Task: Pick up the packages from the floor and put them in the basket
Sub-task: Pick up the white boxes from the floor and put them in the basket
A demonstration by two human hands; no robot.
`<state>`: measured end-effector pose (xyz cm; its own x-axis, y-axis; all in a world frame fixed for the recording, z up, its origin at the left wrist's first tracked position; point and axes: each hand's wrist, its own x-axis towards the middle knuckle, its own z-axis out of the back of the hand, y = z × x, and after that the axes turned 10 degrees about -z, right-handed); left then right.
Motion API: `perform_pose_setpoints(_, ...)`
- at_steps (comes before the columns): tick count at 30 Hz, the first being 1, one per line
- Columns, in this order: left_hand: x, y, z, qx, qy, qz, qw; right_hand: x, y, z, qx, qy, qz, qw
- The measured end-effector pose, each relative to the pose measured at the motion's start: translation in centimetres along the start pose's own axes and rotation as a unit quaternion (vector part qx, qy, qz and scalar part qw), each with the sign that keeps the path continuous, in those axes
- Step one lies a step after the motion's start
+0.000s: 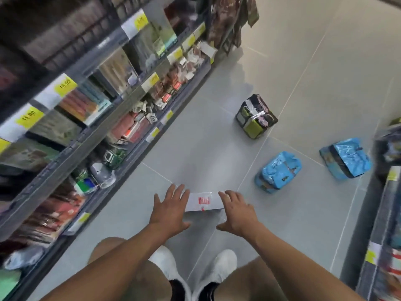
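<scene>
At either end of a white package (204, 202) on the floor (195, 137), the fingers (172, 192) of the left hand (169, 210) and right hand (237, 213) are spread straight, holding nothing; whether they touch it cannot be told. To the right lie a near blue package (278, 172) and a far blue package (347, 157), with a dark package (256, 116) beyond.

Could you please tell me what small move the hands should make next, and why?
Probably bring both hands inward to grip the white package by its ends, then lift it. The left hand and right hand are at either end of it, open with fingers spread, and neither grips it yet. It lies flat on the floor, the nearest package to the person.
</scene>
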<state>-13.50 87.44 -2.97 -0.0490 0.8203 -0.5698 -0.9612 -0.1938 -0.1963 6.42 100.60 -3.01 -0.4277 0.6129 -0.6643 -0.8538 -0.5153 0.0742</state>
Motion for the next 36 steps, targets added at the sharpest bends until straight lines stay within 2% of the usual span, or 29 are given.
perform_pose_setpoints(10, 14.9, 3.5, -16.8, -0.007, 0.018, -0.010, 1.000, 16.7, -0.5, -14.3, -0.057, 0.013, 0.006, 0.998)
perform_pose_setpoints(14, 17.6, 4.0, -20.4, -0.004, 0.024, -0.007, 1.000, 19.6, -0.6, -17.4, -0.075, 0.001, 0.033, 0.997)
perform_pose_setpoints(18, 18.9, 4.4, -21.6, -0.009, -0.021, -0.007, 1.000, 20.6, -0.1, -18.3, -0.061, -0.045, 0.035, 0.997)
perform_pose_setpoints(22, 17.8, 4.7, -20.3, -0.014, -0.022, -0.018, 0.999, 18.9, 0.4, -17.0, -0.052, -0.041, 0.021, 0.998)
perform_pose_setpoints(26, 14.3, 3.9, -15.5, -0.018, -0.013, -0.030, 0.999, 14.6, 0.9, -13.2, -0.033, -0.038, 0.010, 0.999)
perform_pose_setpoints(36, 1.0, -0.1, 4.1, -0.013, -0.022, -0.058, 0.998, -1.4, 2.6, 4.4, -0.001, -0.045, 0.003, 0.999)
